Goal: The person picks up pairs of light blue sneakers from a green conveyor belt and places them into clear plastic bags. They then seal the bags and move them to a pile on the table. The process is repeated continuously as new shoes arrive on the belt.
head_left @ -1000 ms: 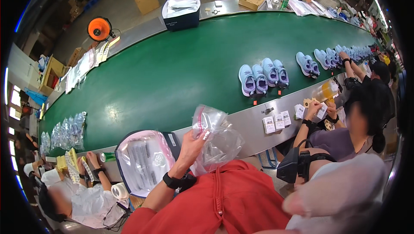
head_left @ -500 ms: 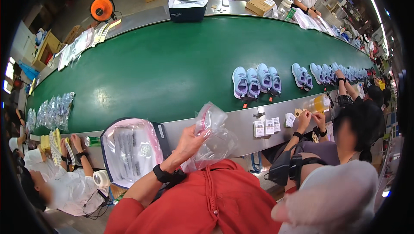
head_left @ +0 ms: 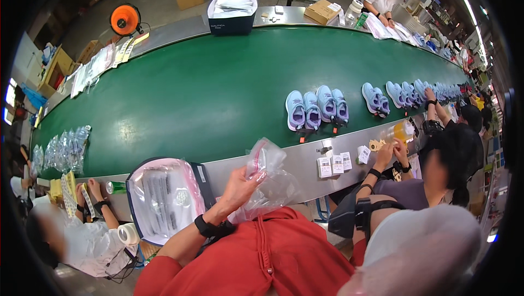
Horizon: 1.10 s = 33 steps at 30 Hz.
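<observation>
My left hand [head_left: 238, 189], with a black band at its wrist, pinches a clear zip-top plastic bag [head_left: 270, 178] with a pink strip. The bag hangs loosely in front of my red top, beside the metal edge of the green belt. My right hand [head_left: 420, 252] is raised very near the camera at the lower right, a pale, blurred shape that looks covered in white; its fingers cannot be made out. Left of my left hand stands a dark blue box [head_left: 204, 184] with several clear plastic bags [head_left: 159, 200] in it. Light blue shoes [head_left: 316, 109] stand in pairs on the belt.
Small stacks of white labels [head_left: 334, 165] lie on the metal edge [head_left: 284, 159]. A co-worker sits on my right, another on my left. Bagged items [head_left: 68, 148] lie on the belt's left end. A second blue box [head_left: 232, 25] stands across the green belt [head_left: 185, 88].
The whole view has shifted slightly, so most things sit a little further left. The blurred right hand has moved a little lower. My left hand keeps hold of the plastic bag.
</observation>
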Available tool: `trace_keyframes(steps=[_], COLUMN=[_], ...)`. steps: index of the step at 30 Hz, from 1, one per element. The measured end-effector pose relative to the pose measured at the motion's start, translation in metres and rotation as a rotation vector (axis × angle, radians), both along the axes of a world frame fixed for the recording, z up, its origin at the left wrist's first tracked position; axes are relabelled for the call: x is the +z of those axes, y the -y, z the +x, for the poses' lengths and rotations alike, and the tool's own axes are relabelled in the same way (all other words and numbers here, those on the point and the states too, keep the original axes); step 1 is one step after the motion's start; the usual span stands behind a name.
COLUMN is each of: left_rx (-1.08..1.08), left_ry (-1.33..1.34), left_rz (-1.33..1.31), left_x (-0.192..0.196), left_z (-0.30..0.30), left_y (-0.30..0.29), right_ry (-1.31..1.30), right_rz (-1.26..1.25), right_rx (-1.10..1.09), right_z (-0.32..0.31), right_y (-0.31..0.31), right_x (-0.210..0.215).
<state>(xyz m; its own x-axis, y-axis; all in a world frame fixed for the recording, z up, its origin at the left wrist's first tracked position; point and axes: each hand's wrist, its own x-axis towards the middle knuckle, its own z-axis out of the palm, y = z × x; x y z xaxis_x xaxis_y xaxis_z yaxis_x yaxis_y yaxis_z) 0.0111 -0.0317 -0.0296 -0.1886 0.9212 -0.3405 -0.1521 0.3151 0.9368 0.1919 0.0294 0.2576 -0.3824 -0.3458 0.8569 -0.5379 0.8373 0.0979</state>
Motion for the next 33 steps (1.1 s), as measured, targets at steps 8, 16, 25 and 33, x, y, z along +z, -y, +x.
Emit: trace_keyframes(steps=[8,16,25,33], left_rx=[0.059,-0.012,0.007,0.038], left_ry=[-0.006,-0.02,0.023,-0.103], left_rz=[0.046,0.034,-0.033,-0.055], left_x=[0.002,0.006,0.017,0.035], left_z=[0.001,0.008,0.008,0.012], left_y=[0.004,-0.003,-0.006,-0.013], right_ry=[-0.008,-0.006,0.009,0.013], right_rz=[-0.003,-0.019,-0.059,-0.081], right_rx=[0.016,-0.025,-0.08,-0.103], right_z=[-0.004,-0.01,-0.015,-0.01], right_y=[-0.004,-0.012,-0.021,-0.016], right_x=[-0.005,0.0,-0.007,-0.008])
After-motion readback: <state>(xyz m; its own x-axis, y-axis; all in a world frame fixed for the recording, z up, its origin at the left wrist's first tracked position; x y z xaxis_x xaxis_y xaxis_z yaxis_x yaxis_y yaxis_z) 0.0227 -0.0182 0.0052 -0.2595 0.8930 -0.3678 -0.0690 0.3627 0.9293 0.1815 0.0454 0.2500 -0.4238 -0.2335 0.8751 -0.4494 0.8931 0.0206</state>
